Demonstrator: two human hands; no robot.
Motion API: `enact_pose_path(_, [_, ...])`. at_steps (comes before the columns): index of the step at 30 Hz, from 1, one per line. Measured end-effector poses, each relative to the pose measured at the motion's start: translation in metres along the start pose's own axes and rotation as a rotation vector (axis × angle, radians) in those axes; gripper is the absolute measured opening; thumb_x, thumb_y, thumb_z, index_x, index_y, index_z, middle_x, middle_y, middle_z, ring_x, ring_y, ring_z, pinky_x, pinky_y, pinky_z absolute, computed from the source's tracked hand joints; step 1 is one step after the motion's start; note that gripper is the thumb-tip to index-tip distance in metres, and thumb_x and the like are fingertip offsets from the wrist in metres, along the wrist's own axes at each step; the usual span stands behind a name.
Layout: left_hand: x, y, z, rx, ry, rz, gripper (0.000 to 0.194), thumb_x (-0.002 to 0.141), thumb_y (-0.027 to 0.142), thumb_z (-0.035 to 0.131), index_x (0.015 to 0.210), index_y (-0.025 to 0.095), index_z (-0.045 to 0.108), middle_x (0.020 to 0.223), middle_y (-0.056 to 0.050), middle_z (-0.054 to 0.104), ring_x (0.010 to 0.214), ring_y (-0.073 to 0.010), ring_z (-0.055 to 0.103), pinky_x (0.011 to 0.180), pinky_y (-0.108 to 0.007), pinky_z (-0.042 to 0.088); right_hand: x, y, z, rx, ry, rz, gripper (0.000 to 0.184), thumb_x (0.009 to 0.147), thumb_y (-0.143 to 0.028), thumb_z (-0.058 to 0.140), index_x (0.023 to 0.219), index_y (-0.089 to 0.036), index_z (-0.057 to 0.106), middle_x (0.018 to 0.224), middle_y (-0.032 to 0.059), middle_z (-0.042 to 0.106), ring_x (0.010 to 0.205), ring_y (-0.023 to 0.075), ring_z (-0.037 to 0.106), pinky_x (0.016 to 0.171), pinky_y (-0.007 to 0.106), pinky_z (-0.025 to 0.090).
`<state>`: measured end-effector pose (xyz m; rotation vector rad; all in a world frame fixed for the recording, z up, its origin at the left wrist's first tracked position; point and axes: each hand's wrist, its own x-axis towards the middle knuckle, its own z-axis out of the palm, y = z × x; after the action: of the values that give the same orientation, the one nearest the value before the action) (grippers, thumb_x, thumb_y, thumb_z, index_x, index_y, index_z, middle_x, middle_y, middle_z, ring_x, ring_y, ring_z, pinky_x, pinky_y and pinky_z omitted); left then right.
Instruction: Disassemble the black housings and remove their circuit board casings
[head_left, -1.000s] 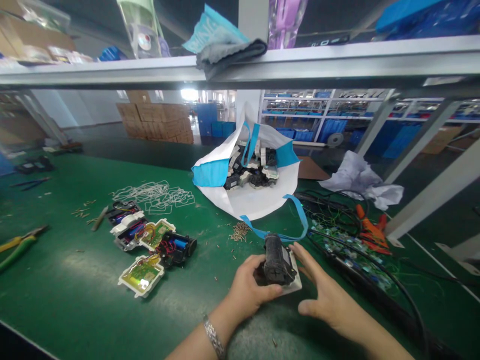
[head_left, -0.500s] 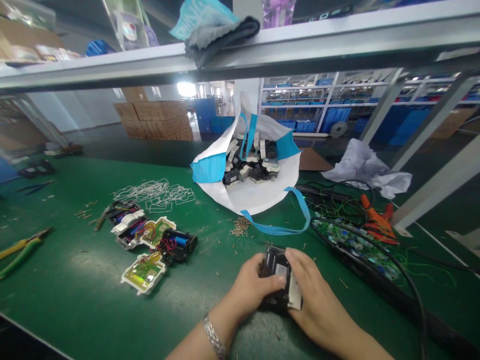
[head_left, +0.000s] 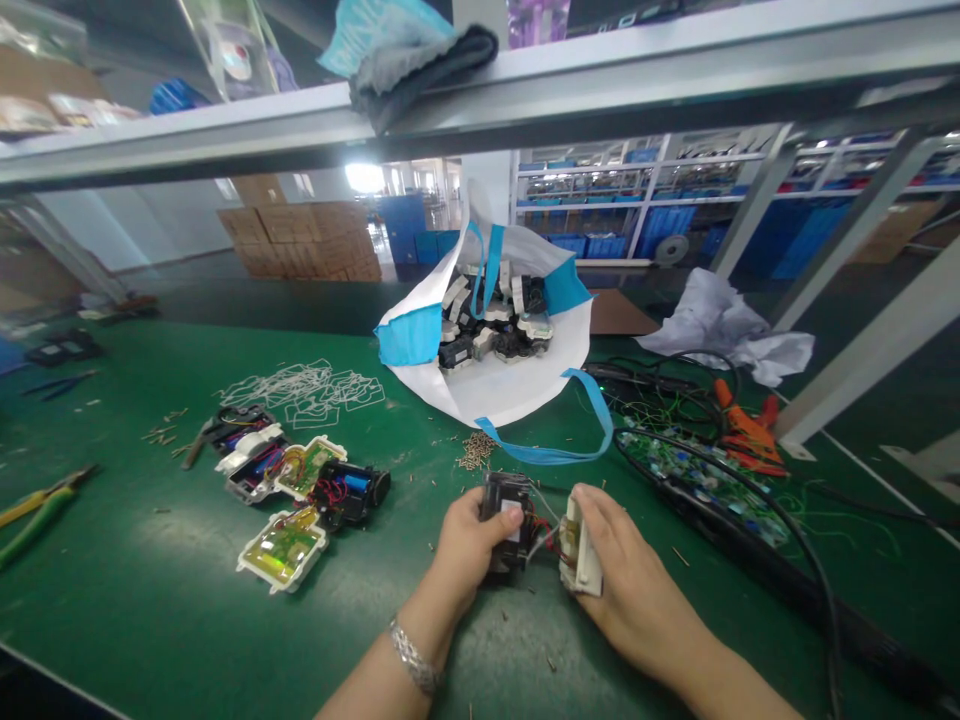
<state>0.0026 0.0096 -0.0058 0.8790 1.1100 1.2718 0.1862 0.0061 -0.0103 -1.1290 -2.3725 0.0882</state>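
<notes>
My left hand (head_left: 466, 545) is closed round the black half of a device housing (head_left: 508, 520), thumb across its pale label. In my right hand (head_left: 626, 570) is the white half of the housing (head_left: 587, 560), held on edge with its inner side turned left. Red and light wires (head_left: 545, 530) span the gap and join the two halves. To the left lie opened devices, among them a white cover with a yellowish circuit board (head_left: 283, 550) and a black half with blue cells (head_left: 352, 492). A pile of small screws (head_left: 475, 451) lies beyond my left hand.
A white and blue bag (head_left: 517, 395) full of similar devices stands at the back. White wire loops (head_left: 315, 390) and pliers (head_left: 45, 505) lie left. On the right are circuit boards with green wires (head_left: 697, 480), a black cable (head_left: 814, 560) and orange-handled tools (head_left: 742, 430). A shelf (head_left: 637, 85) crosses overhead.
The housing, together half a second ago, is now parted: the black half has moved left with my left hand, the white half stays in my right, and wires show between them.
</notes>
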Motion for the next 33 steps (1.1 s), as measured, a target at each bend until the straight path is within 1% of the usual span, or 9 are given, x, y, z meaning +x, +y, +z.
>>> enact_pose_path(5, [0.003, 0.005, -0.006, -0.13, -0.083, -0.059, 0.044, 0.055, 0.038, 0.077, 0.084, 0.009, 0.06, 0.072, -0.007, 0.063, 0.06, -0.0156, 0.058, 0.058, -0.025, 0.045, 0.002, 0.006, -0.004, 0.078, -0.026, 0.04, 0.076, 0.072, -0.015, 0.049, 0.136, -0.02, 0.007, 0.134, 0.0133, 0.021, 0.124, 0.0251, 0.027, 0.099, 0.04, 0.034])
enact_pose_path(10, [0.005, 0.006, -0.006, -0.241, -0.081, -0.074, 0.044, 0.056, 0.039, 0.076, 0.084, 0.009, 0.06, 0.07, -0.006, 0.063, 0.059, -0.0152, 0.058, 0.058, -0.026, 0.046, 0.004, 0.011, -0.006, 0.086, -0.016, 0.11, 0.071, 0.071, -0.02, 0.055, 0.131, -0.02, 0.019, 0.133, 0.0131, 0.023, 0.122, 0.0257, 0.03, 0.099, 0.04, 0.035])
enact_pose_path(13, [0.005, 0.006, -0.006, -0.267, -0.096, -0.082, 0.045, 0.057, 0.039, 0.076, 0.085, 0.009, 0.06, 0.072, -0.007, 0.063, 0.06, -0.015, 0.058, 0.06, -0.026, 0.046, 0.004, 0.015, -0.008, 0.015, -0.022, 0.11, 0.075, 0.066, -0.026, 0.063, 0.13, -0.019, 0.023, 0.132, 0.0133, 0.027, 0.123, 0.0283, 0.028, 0.101, 0.046, 0.03])
enact_pose_path(16, [0.003, 0.005, -0.003, -0.277, -0.148, -0.062, 0.047, 0.057, 0.037, 0.077, 0.09, 0.009, 0.059, 0.076, -0.008, 0.064, 0.065, -0.0164, 0.059, 0.063, -0.026, 0.046, 0.005, 0.015, -0.01, -0.076, -0.018, 0.031, 0.09, 0.059, -0.039, 0.072, 0.131, -0.016, 0.023, 0.134, 0.0151, 0.027, 0.125, 0.0329, 0.021, 0.102, 0.055, 0.019])
enact_pose_path(19, [0.001, 0.004, 0.0, -0.28, -0.199, -0.022, 0.05, 0.057, 0.036, 0.077, 0.095, 0.009, 0.058, 0.082, -0.009, 0.064, 0.072, -0.0187, 0.06, 0.069, -0.028, 0.046, 0.005, 0.009, -0.011, -0.082, 0.012, -0.052, 0.096, 0.061, -0.054, 0.067, 0.134, -0.013, 0.019, 0.136, 0.0174, 0.024, 0.126, 0.0348, 0.018, 0.101, 0.058, 0.017])
enact_pose_path(22, [-0.001, 0.003, 0.001, -0.294, -0.25, -0.003, 0.05, 0.059, 0.034, 0.077, 0.098, 0.01, 0.057, 0.087, -0.01, 0.064, 0.078, -0.0206, 0.06, 0.075, -0.031, 0.045, 0.005, 0.004, -0.011, -0.042, 0.112, -0.075, 0.074, 0.075, -0.053, 0.053, 0.132, -0.014, 0.024, 0.134, 0.0164, 0.029, 0.125, 0.0325, 0.023, 0.101, 0.057, 0.018])
enact_pose_path(26, [-0.003, 0.002, 0.002, -0.316, -0.338, -0.015, 0.049, 0.064, 0.03, 0.074, 0.104, 0.01, 0.055, 0.093, -0.011, 0.062, 0.085, -0.0216, 0.059, 0.08, -0.033, 0.044, 0.007, 0.001, -0.011, 0.02, 0.266, 0.014, 0.037, 0.086, -0.03, 0.042, 0.121, -0.018, 0.039, 0.12, 0.0114, 0.046, 0.115, 0.025, 0.04, 0.101, 0.052, 0.024])
enact_pose_path(28, [-0.004, 0.001, 0.002, -0.328, -0.359, -0.021, 0.049, 0.065, 0.029, 0.074, 0.105, 0.011, 0.055, 0.094, -0.011, 0.062, 0.087, -0.0218, 0.058, 0.08, -0.033, 0.044, 0.009, 0.003, -0.009, 0.059, 0.292, 0.08, 0.03, 0.086, -0.025, 0.04, 0.115, -0.018, 0.044, 0.112, 0.0102, 0.051, 0.108, 0.0232, 0.045, 0.099, 0.051, 0.028])
enact_pose_path(33, [-0.004, -0.001, 0.003, -0.359, -0.409, -0.026, 0.05, 0.064, 0.029, 0.074, 0.107, 0.012, 0.055, 0.096, -0.01, 0.061, 0.089, -0.0222, 0.058, 0.081, -0.032, 0.044, 0.015, 0.013, -0.003, 0.186, 0.231, 0.179, 0.023, 0.084, -0.026, 0.042, 0.103, -0.018, 0.054, 0.099, 0.0087, 0.058, 0.097, 0.0236, 0.052, 0.095, 0.054, 0.031])
